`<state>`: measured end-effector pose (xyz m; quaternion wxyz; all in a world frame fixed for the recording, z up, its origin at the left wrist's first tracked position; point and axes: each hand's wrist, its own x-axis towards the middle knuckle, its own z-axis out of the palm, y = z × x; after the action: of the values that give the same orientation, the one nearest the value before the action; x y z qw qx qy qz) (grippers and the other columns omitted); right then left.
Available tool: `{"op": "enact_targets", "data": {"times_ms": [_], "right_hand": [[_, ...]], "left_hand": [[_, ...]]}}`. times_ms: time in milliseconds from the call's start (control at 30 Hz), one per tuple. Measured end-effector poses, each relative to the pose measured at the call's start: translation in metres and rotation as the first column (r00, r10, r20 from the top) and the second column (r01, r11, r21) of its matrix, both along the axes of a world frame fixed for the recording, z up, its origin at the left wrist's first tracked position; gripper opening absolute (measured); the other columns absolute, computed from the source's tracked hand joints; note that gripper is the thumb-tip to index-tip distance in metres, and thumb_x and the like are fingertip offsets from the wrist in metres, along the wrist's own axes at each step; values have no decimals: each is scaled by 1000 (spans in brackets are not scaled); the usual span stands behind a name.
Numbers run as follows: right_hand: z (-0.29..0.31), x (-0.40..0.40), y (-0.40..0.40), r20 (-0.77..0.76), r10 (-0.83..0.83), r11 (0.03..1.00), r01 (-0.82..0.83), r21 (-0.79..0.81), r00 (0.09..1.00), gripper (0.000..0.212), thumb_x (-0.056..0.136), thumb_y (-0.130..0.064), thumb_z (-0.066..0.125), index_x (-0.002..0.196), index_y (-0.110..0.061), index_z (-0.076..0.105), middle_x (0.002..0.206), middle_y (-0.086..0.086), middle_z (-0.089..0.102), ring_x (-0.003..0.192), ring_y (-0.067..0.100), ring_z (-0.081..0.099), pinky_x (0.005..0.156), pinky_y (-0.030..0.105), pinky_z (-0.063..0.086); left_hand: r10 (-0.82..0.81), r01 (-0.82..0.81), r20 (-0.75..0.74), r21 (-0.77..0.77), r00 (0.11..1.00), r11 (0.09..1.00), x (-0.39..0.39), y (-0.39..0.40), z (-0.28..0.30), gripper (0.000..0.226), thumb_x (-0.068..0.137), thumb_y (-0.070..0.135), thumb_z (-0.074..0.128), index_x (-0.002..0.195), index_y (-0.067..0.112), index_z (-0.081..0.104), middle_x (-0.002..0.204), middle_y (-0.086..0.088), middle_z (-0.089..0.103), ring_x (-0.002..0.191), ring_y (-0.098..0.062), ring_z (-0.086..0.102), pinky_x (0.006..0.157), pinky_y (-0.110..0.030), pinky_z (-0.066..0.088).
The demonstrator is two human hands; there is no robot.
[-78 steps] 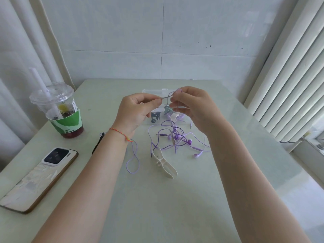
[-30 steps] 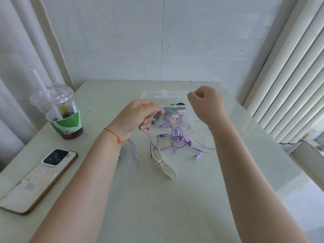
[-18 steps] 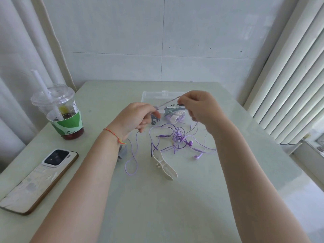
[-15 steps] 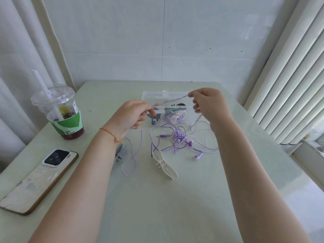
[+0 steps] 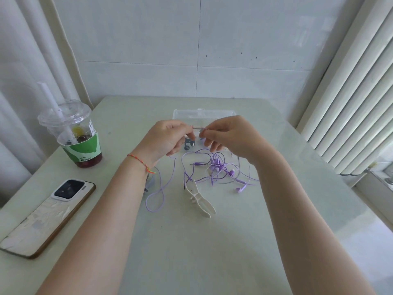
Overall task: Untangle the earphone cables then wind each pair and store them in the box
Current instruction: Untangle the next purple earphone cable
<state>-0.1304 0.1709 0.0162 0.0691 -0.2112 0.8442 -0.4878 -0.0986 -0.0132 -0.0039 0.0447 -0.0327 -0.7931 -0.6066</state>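
A tangle of purple earphone cables (image 5: pixel 215 167) lies on the table's middle, with a loose loop (image 5: pixel 156 196) trailing to the left. My left hand (image 5: pixel 168 139) and my right hand (image 5: pixel 229 137) are raised close together above the tangle. Each pinches the same short stretch of purple cable (image 5: pixel 197 128) between thumb and fingers. A clear plastic box (image 5: pixel 204 113) stands just behind my hands, mostly hidden by them. A cream cable winder (image 5: pixel 200 199) lies on the table in front of the tangle.
A plastic cup (image 5: pixel 72 135) with a straw and a green sleeve stands at the left. A phone (image 5: pixel 49 216) lies face down near the left front edge. Small dark clips (image 5: pixel 189 143) sit under my hands. White blinds hang at the right.
My hands had drawn apart with the cable stretched between them. Now they have come back together, leaving only a short piece of cable between the fingertips. The loose loop at left shifted slightly.
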Motion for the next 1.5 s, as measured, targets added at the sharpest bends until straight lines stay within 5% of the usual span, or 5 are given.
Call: {"op": "enact_targets", "data": {"times_ms": [200,500,700,1067,1500], "right_hand": [[-1,5,-4,3,51,998,-51,47,999,10,93,-13,61,97,-6,66,68,9,69,54,25,64,66,44,56],[-3,2,-4,-219,1,967,54,248,976,10,88,-27,66,82,-19,68,70,-12,65,63,0,58,58,17,41],[-5,1,-5,-207,3,971,46,235,978,10,85,-26,68,79,-17,68,76,-3,71,71,13,67,73,29,55],[-2,5,-4,-256,-4,948,84,306,967,10,81,-17,67,73,-20,72,60,-13,64,55,0,57,52,12,44],[0,13,-8,-303,21,970,54,238,953,17,70,-21,65,80,-9,61,75,6,67,62,23,63,58,29,51]], "left_hand": [[-35,35,2,-16,999,999,-1,6,-4,21,95,19,60,87,0,64,41,12,39,36,-4,32,40,-15,24],[50,-50,-1,-55,999,997,-3,6,-6,17,86,19,70,84,1,71,47,3,48,38,-14,37,41,-17,30],[46,-54,-75,-97,996,994,-1,7,-4,13,87,14,70,83,2,72,67,-7,64,46,-15,52,43,-12,35],[0,-25,-79,-311,997,950,2,7,-5,18,85,26,72,71,15,71,51,7,63,50,-8,55,51,-17,38],[-63,55,-39,-184,997,981,4,7,1,25,86,25,71,77,1,69,56,7,64,51,-11,55,47,-18,35]]}}
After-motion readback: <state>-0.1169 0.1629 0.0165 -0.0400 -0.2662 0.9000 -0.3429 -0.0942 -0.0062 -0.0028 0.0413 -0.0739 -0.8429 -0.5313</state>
